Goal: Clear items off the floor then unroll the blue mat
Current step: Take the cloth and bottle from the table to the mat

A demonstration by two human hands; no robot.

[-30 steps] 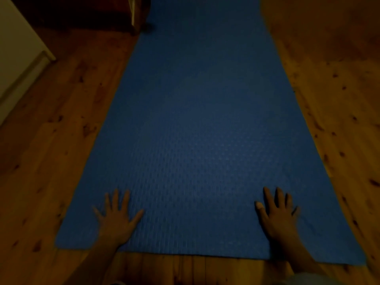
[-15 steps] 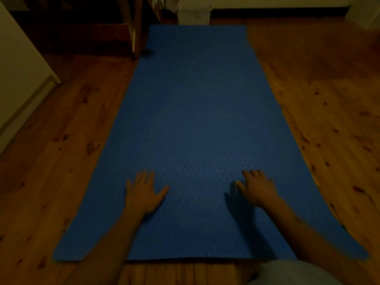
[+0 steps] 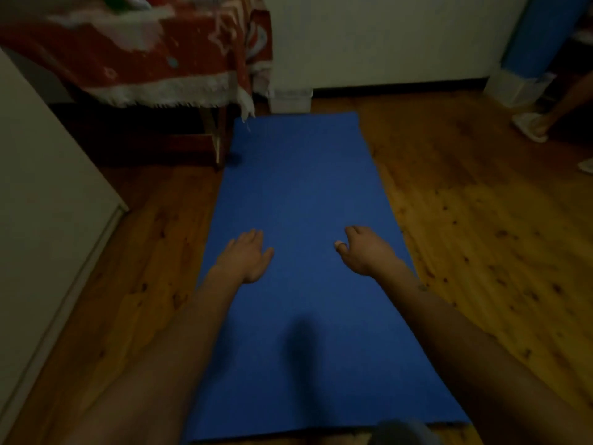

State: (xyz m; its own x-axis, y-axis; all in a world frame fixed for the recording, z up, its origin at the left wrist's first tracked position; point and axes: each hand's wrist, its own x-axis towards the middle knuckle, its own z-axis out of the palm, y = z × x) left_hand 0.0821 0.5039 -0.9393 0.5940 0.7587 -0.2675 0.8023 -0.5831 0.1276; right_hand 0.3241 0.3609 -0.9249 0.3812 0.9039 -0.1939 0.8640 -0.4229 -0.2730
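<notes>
The blue mat (image 3: pixel 301 194) is lying fully unrolled and flat on the wooden floor (image 3: pixel 481 239), running lengthwise away from the camera, its far end stopping just short of the white wall (image 3: pixel 385 36) and its near edge showing at the bottom of the view. Both bare arms are reaching out over the mat's middle stretch. The left hand (image 3: pixel 245 256) is hanging palm down above the mat's left half, fingers straight and close together, thumb angled out; its grip is apart and holding nothing. The right hand (image 3: pixel 364 248) is hovering over the right half, fingers loosely curled downward, the thumb tip near the forefinger; this grip is also holding nothing. Whether either hand is touching the mat cannot be told. A dark shadow is falling on the mat between the forearms.

At the far left a tabletop is carrying a red patterned cloth with a white fringe (image 3: pixel 144 59), its corner drooping just over the mat's far left corner. A pale cabinet side (image 3: pixel 48 187) is standing along the left. At the far right another person's leg and a white slipper (image 3: pixel 529 125) are showing on the floor. No writing or label is readable in the dim light.
</notes>
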